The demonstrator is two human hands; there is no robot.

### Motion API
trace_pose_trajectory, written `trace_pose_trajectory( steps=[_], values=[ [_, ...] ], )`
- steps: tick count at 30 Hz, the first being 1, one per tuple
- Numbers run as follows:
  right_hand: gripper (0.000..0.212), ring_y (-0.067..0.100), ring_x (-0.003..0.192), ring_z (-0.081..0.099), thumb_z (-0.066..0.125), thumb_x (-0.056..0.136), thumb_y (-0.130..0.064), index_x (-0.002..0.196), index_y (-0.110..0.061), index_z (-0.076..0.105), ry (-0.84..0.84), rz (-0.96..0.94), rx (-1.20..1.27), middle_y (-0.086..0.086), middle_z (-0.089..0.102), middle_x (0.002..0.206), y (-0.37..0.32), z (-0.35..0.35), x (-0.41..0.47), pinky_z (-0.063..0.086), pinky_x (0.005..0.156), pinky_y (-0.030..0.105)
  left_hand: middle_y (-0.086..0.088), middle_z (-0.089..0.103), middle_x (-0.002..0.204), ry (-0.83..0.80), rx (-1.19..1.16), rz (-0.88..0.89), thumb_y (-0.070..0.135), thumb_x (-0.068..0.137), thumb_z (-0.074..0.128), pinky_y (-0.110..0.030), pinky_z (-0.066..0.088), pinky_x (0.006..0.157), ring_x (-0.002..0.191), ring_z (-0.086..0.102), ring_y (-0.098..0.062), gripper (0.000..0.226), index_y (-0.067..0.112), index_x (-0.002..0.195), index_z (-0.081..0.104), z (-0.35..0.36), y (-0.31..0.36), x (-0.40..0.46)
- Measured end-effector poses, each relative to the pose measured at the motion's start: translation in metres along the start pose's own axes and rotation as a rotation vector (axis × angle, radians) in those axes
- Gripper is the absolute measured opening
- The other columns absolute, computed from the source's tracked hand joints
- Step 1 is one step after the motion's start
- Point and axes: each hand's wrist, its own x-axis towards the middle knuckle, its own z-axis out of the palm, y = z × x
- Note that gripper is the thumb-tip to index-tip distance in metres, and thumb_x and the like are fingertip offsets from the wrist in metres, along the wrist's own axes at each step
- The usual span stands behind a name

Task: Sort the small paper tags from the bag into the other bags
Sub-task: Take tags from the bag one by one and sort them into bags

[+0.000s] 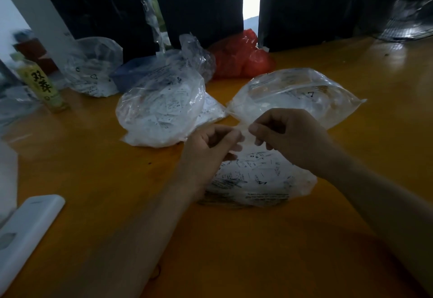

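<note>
A clear plastic bag (260, 178) full of small white paper tags lies on the yellow table (117, 180) just below my hands. My left hand (210, 143) and my right hand (288, 131) meet above it, both pinching a small pale strip, which looks like a tag or the bag's edge; blur hides which. Behind my right hand a puffed, nearly empty clear bag (297, 96) rests on the table. Another clear bag (161, 110) stuffed with tags sits left of centre. A third tag bag (91, 72) is at the back left.
A red plastic bag (239, 56) and a blue object (131, 75) lie at the back near dark curtains. A yellow-green bottle (44, 84) stands at the left. A white flat device (25, 229) lies at the near left. A fan (407, 21) stands at the back right.
</note>
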Motion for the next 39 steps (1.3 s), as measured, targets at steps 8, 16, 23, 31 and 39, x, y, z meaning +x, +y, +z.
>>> trace_pose_trajectory(
  steps=[8, 16, 23, 31, 39],
  values=[
    [0.022, 0.003, 0.064, 0.065, 0.061, 0.096, -0.048, 0.082, -0.032, 0.068, 0.048, -0.005, -0.125, -0.024, 0.069, 0.077, -0.002, 0.006, -0.001, 0.051, 0.058, 0.015, -0.005, 0.080, 0.103, 0.008, -0.189, -0.125, 0.020, 0.091, 0.077, -0.020, 0.056, 0.059, 0.096, 0.078, -0.020, 0.010, 0.015, 0.099, 0.075, 0.001, 0.003, 0.000],
    [0.023, -0.001, 0.081, 0.055, 0.059, 0.100, -0.042, 0.115, -0.028, 0.070, -0.084, -0.043, -0.492, -0.012, 0.068, 0.102, 0.013, 0.008, 0.002, 0.038, 0.071, 0.012, -0.004, 0.080, 0.094, 0.100, -0.368, -0.175, 0.018, 0.076, 0.083, -0.018, 0.051, 0.050, 0.084, 0.077, -0.014, 0.011, 0.027, 0.078, 0.077, -0.004, 0.003, 0.005],
    [0.020, 0.014, 0.109, 0.047, 0.063, 0.097, -0.043, 0.111, -0.032, 0.073, -0.203, -0.036, -0.667, -0.006, 0.059, 0.120, 0.018, 0.013, 0.000, 0.036, 0.086, 0.027, 0.002, 0.076, 0.089, 0.065, -0.346, -0.164, 0.027, 0.075, 0.083, -0.022, 0.055, 0.055, 0.079, 0.072, -0.009, 0.010, 0.027, 0.084, 0.082, -0.001, 0.002, 0.004],
    [0.032, 0.018, 0.115, 0.044, 0.057, 0.099, -0.044, 0.128, -0.033, 0.067, -0.267, 0.018, -0.682, -0.003, 0.053, 0.125, 0.019, 0.011, 0.001, 0.042, 0.094, 0.034, -0.008, 0.078, 0.101, -0.006, -0.408, -0.157, 0.013, 0.081, 0.077, -0.026, 0.059, 0.064, 0.085, 0.075, -0.019, 0.009, 0.021, 0.081, 0.073, -0.003, 0.001, 0.006],
    [0.014, 0.009, 0.098, 0.045, 0.066, 0.095, -0.039, 0.109, -0.035, 0.067, -0.198, -0.052, -0.638, -0.009, 0.052, 0.108, 0.017, 0.011, 0.000, 0.032, 0.079, 0.025, 0.000, 0.078, 0.090, 0.051, -0.351, -0.191, 0.037, 0.065, 0.088, -0.023, 0.052, 0.063, 0.067, 0.067, -0.008, 0.036, 0.021, 0.091, 0.070, -0.002, 0.001, 0.006]
  ],
)
